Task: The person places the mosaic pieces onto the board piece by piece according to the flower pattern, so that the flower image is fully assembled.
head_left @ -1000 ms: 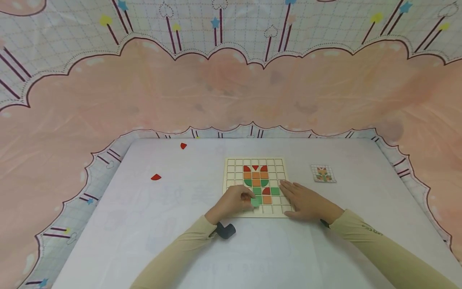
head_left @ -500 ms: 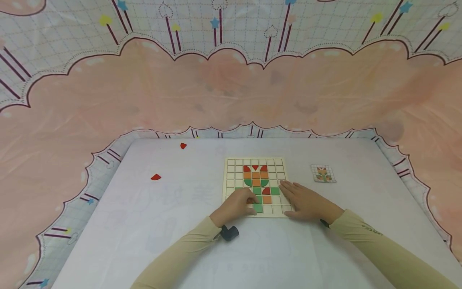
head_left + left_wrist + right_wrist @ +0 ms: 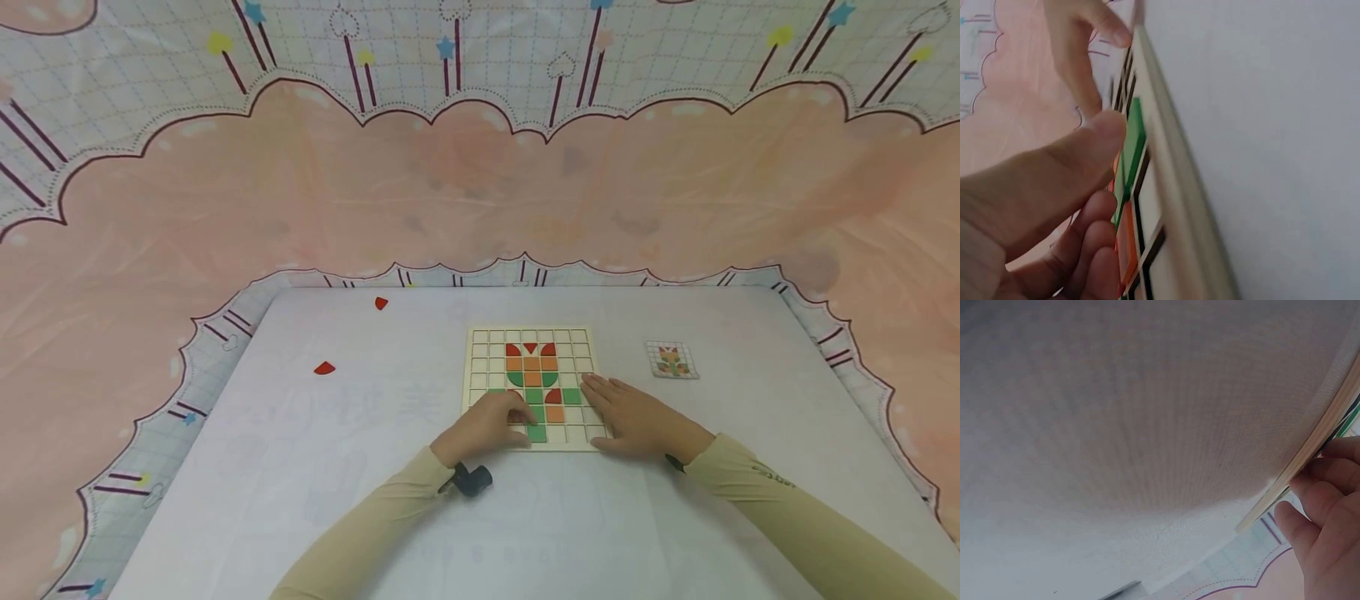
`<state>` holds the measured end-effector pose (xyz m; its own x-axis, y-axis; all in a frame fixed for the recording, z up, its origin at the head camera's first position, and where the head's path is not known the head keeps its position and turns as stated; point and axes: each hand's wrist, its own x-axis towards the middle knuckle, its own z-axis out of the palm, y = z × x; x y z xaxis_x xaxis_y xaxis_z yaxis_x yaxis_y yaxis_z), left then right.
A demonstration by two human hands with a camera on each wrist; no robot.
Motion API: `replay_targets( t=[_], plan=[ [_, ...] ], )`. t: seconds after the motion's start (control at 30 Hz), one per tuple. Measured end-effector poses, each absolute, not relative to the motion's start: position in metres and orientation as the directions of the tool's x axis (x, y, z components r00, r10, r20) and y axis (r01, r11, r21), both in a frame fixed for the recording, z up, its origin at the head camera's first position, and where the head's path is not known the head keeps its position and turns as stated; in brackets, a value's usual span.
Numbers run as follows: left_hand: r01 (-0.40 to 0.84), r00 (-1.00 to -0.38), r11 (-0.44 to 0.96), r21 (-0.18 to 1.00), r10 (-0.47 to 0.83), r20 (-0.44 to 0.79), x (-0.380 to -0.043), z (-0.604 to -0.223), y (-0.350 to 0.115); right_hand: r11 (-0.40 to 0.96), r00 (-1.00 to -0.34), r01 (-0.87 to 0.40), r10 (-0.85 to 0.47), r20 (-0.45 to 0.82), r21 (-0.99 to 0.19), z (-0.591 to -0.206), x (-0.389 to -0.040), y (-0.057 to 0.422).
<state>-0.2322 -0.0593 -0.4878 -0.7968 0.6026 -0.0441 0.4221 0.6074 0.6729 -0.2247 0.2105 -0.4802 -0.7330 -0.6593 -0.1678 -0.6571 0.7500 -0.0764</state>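
A cream gridded board (image 3: 480,333) bears red, orange and green tiles arranged like a tulip. My left hand (image 3: 486,423) is over its lower left part, thumb and index fingertips at a green square tile (image 3: 537,433) in the bottom row. In the left wrist view the thumb overlaps that green tile (image 3: 1135,140), and the other fingers curl above an orange tile (image 3: 1126,244). Several tiles are partly hidden beneath this hand. My right hand (image 3: 637,419) rests on the board's right edge with straight fingers; in the right wrist view its fingertips touch the board's side (image 3: 1297,462).
Two loose red tiles lie to the left: one red fan-shaped tile (image 3: 324,367) and another red tile (image 3: 381,303) near the back edge. A small pattern card (image 3: 672,360) lies right of the board. The white table (image 3: 420,533) meets a printed curtain behind.
My left hand brought the green square tile down into the bottom row, then shifted slightly left while the tile stayed in place. The right hand has not moved.
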Motion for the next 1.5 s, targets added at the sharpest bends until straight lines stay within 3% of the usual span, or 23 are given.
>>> replay_targets(
  t=[0.23,0.33,0.57,0.77,1.0,1.2,1.5],
  plan=[
    [0.410,-0.766,0.535,0.739,0.642,-0.040,-0.259,-0.476,-0.081,0.752,-0.735,-0.654,-0.656,-0.171,-0.075,-0.482,-0.225,0.212],
    [0.374,-0.793,0.521,0.767,0.609,-0.027,-0.277,-0.468,-0.098,0.752,-0.735,-0.656,-0.656,-0.172,-0.067,-0.483,-0.225,0.213],
    [0.273,-0.927,0.568,0.777,0.372,0.053,-0.325,-0.453,-0.148,0.749,-0.732,-0.659,-0.659,-0.170,-0.065,-0.486,-0.226,0.216],
    [0.180,-0.981,0.589,0.788,0.167,0.100,-0.356,-0.449,-0.190,0.748,-0.731,-0.660,-0.661,-0.170,-0.073,-0.486,-0.225,0.217],
    [0.136,-0.983,0.621,0.772,-0.010,0.182,-0.377,-0.458,-0.221,0.754,-0.736,-0.654,-0.653,-0.176,-0.064,-0.486,-0.224,0.215],
    [0.020,-0.977,0.580,0.815,-0.161,0.139,-0.383,-0.470,-0.234,0.748,-0.731,-0.661,-0.660,-0.173,-0.059,-0.485,-0.225,0.214],
    [-0.078,-0.983,0.607,0.791,-0.179,0.041,-0.387,-0.474,-0.241,0.742,-0.726,-0.668,-0.666,-0.171,-0.059,-0.483,-0.228,0.214]
  ],
)
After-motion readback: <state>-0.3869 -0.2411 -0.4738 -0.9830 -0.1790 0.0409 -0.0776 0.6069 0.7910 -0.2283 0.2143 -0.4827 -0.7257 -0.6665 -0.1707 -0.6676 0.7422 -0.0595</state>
